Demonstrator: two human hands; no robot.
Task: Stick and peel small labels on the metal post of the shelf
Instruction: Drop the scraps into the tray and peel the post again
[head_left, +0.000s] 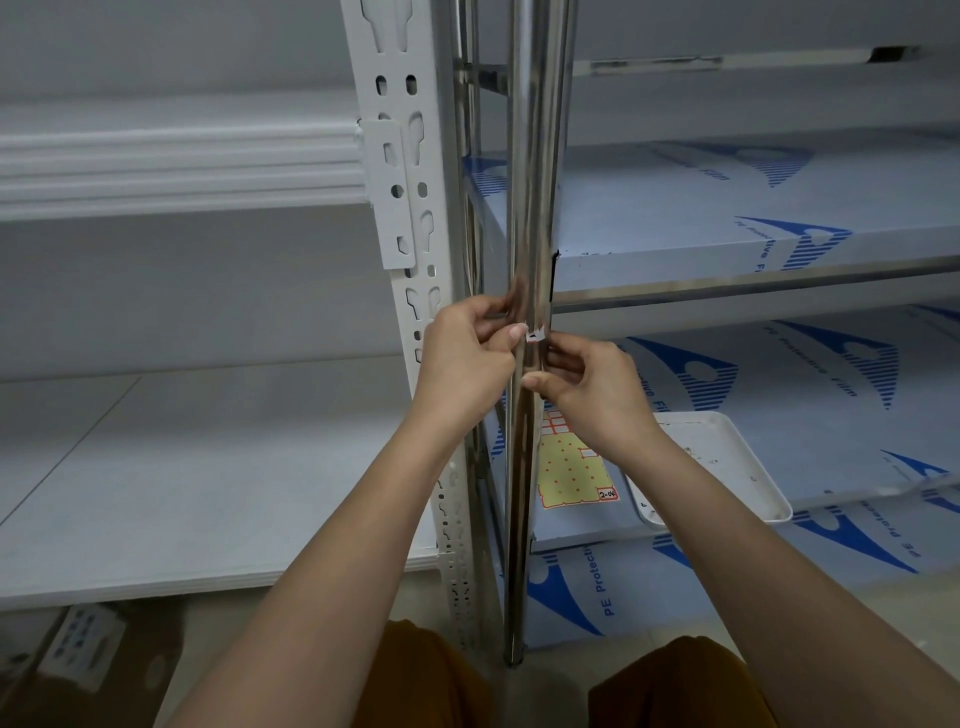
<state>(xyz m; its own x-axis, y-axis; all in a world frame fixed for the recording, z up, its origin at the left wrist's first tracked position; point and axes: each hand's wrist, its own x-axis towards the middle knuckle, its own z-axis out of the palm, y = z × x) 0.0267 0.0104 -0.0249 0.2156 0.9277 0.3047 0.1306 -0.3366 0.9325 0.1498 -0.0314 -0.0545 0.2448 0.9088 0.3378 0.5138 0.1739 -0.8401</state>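
Small label (534, 335), white with a dark mark, sits on the front of the shiny metal post (530, 208), and both hands meet at it. Left hand (467, 358) comes in from the left of the post, its fingers curled, with the thumb tip touching the label's left edge; whether its grip actually pinches the label cannot be told. Right hand (592, 389) comes in from the right of the post, its fingers curled toward the label's right edge and its thumb pressed against the post just below the label; its grip on the label cannot be told either, since the fingertips are hidden behind the post's curve. A label sheet (571, 467), yellow with red dots and a red-edged border, lies on the shelf board to the right of the post, below the hands. A white tray (727, 467) lies on the same board, just right of the sheet. That board is covered in protective film (805, 395) with blue printing. A white slotted upright (410, 208) stands just left of the post.
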